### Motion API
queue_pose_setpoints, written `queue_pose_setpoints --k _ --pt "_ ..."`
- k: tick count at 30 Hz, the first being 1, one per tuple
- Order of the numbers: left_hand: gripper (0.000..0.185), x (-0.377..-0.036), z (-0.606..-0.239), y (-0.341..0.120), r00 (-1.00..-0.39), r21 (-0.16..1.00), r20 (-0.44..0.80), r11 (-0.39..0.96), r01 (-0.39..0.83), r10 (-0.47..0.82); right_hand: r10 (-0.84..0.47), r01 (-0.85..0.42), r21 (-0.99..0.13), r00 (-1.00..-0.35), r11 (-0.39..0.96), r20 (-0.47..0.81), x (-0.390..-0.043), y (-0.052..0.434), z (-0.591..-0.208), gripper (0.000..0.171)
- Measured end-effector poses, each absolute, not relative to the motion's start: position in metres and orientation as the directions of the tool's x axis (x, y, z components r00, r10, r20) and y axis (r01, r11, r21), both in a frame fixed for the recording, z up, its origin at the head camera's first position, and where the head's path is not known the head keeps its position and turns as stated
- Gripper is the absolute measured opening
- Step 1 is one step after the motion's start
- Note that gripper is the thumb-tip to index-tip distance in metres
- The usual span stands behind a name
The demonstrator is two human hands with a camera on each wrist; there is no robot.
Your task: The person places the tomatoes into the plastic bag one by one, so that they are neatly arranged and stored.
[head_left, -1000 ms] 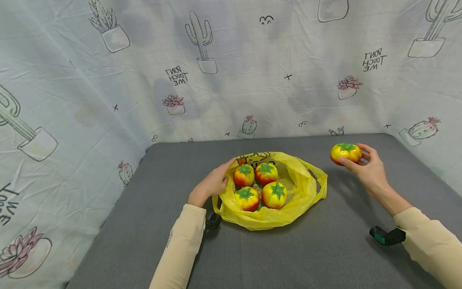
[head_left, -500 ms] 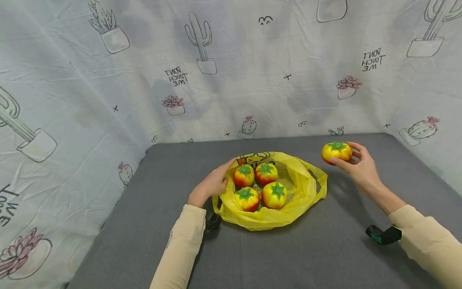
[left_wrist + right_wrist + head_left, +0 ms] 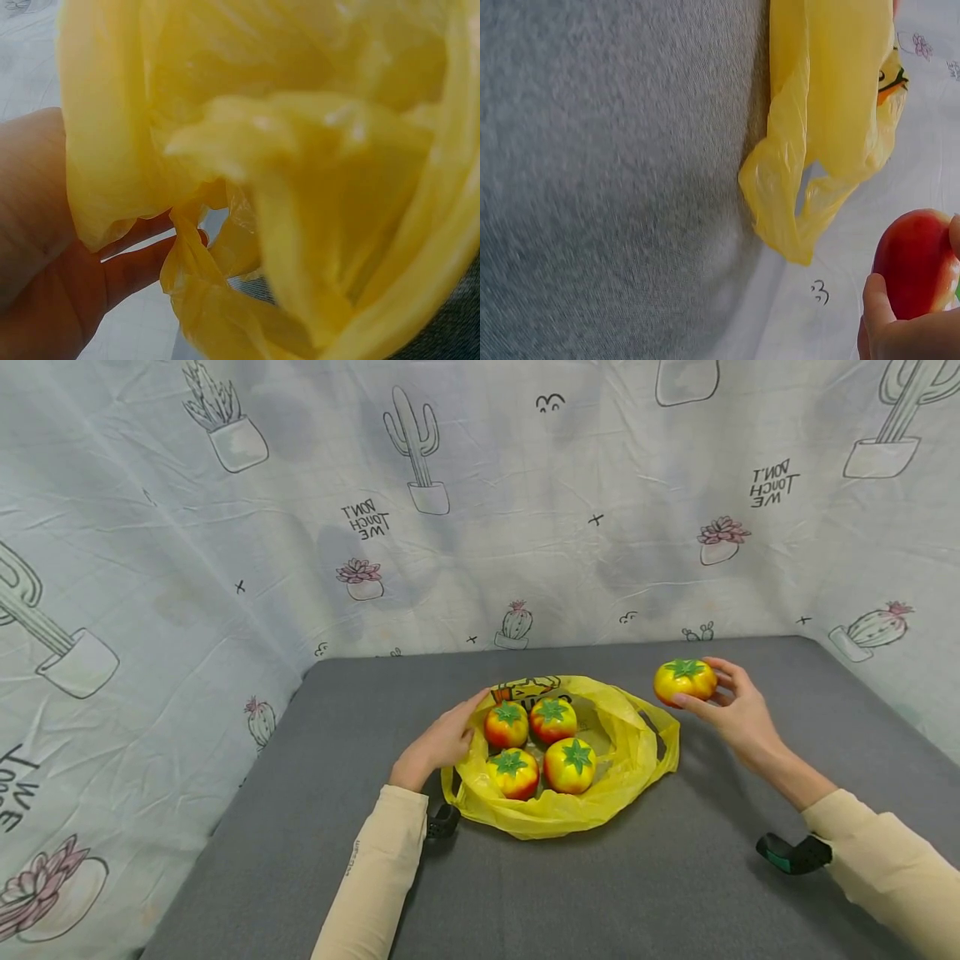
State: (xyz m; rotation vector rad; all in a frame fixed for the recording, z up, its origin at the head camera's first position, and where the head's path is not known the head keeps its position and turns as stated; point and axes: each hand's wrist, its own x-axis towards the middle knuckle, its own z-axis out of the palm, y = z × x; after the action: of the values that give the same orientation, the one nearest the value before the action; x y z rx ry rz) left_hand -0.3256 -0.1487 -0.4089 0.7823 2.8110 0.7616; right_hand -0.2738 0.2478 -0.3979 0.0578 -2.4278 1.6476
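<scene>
Right hand (image 3: 738,710) grasps glossy round tomato (image 3: 684,682); left hand (image 3: 442,743) pinches crinkly yellow bag (image 3: 637,752).

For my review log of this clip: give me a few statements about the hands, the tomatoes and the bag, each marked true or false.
1. The right hand holds a tomato in the air. True.
2. Two tomatoes lie in the yellow plastic bag. False: four tomatoes lie in it.
3. The left hand grips the bag's edge. True.
4. The held tomato is right above the bag's opening. False: it is to the bag's right, above the grey table.
5. The bag stands upright. False: it lies spread open on the table.
</scene>
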Motion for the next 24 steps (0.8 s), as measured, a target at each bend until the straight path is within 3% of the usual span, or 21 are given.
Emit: queue_pose_setpoints --k 24 --pt "0.068 -0.325 -0.408 -0.149 -0.857 0.505 0.001 0.740 0.444 0.515 -0.062 -0.179 -0.921 -0.984 0.347 0.168 -0.267 0.227 -0.401 0.076"
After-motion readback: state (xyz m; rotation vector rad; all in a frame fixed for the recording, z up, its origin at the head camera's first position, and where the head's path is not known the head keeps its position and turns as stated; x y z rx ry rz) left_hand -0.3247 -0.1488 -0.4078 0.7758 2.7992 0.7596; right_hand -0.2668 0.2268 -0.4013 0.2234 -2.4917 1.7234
